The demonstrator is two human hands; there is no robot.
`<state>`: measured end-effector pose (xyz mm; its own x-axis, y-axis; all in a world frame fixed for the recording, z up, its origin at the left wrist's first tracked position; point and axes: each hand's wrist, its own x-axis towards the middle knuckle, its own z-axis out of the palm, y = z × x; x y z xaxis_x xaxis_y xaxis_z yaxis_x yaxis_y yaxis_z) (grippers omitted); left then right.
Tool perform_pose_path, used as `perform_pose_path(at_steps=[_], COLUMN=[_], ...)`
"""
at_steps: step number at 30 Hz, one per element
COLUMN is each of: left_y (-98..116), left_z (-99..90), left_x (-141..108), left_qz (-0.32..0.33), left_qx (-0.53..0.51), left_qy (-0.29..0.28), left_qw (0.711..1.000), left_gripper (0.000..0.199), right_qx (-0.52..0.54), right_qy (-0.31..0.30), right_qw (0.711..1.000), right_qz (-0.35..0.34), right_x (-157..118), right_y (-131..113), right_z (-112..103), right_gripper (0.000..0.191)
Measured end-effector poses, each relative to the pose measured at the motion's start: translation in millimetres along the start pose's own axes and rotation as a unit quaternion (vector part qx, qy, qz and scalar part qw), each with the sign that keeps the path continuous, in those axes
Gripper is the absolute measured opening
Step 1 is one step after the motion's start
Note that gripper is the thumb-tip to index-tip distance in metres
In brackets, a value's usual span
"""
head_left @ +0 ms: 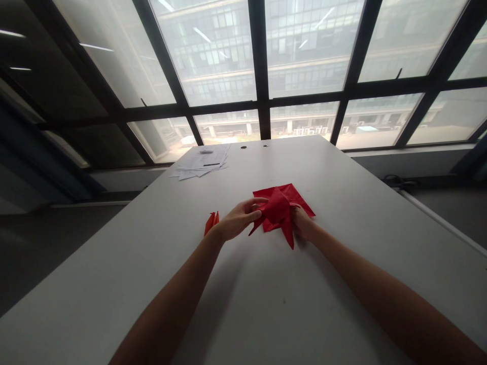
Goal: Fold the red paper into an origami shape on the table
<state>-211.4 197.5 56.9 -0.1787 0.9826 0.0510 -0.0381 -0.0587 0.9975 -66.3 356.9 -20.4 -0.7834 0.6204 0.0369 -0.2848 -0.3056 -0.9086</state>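
Head view, red folded paper [277,207] between both hands' fingers [255,215]

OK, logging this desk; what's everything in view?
Folded paper: one, red, between hands
Flat paper: one, red, beneath; possibly joined
Small folded paper: one, orange, near left wrist
Sheets: several, white, far left
Strip: one, dark, on sheets
Table: one, white, centre
Spots: two, dark, table end
Window: one, dark-framed, behind
Building: one, pale, outside
Curtains: two, blue, both sides
Cables: uncountable, dark, far right
Left hand: one, bare, touching folded paper
Right hand: one, bare, opposite side
Forearms: two, bare, below
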Motion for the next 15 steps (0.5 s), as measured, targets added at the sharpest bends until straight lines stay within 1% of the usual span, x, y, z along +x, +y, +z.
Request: perform_pose_path(at_steps=[3, 7, 10, 13, 15], left_y=[7.9, 19.4, 23.9, 25.3, 27.3], left_z=[-3.8, -6.6, -6.7, -7.0, -7.5], left_x=[-0.2, -2.5, -3.8, -4.7, -6.0], left_qz=[0.032, 0.054, 0.07, 0.123, 0.163], left_qx=[0.021, 0.087, 0.137, 0.224, 0.298], left_qy=[0.004, 0.006, -0.023, -0.029, -0.017], left_qw=[0.999, 0.995, 0.988, 0.966, 0.94], left_gripper=[0.063, 0.074, 0.08, 0.076, 0.069], right_qx=[0.024, 0.054, 0.07, 0.079, 0.087], right_qy=[-0.001, -0.011, -0.02, -0.022, -0.02], right_qw=[1.0, 0.998, 0.997, 0.997, 0.996], right_qz=[0.004, 0.002, 0.0, 0.0, 0.004], right_x=[-0.1, -3.8, -7.1, -9.1, -9.2], right_y=[-3.5, -7.0, -9.5, -12.1, -14.0], right_z=[-2.4, -3.7, -2.0, -0.2, 0.3], right_gripper=[0.029, 0.034, 0.034, 0.03, 0.026])
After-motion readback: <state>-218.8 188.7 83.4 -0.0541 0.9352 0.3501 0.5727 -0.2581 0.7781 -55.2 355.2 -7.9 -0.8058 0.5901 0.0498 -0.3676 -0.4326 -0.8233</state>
